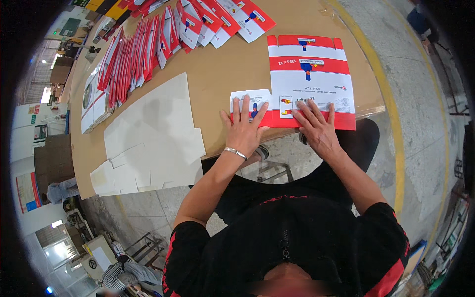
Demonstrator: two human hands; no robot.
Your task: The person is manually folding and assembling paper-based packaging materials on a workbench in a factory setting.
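Note:
A flattened red and white printed carton (316,79) lies on the brown table (225,67) at its near right edge. My left hand (243,126) rests on the carton's narrow left flap, fingers stretched out and spread. On the near red and white panel lies my right hand (319,131), its fingers also extended and flat. Neither hand is wrapped round anything. What is under my palms and fingers is hidden.
Plain white flat cartons (153,126) lie left of my hands, reaching the near table edge. Beyond them stands a long row of folded red and white cartons (131,64), with more fanned out (213,22) at the far side. A yellow floor line (391,114) runs at right.

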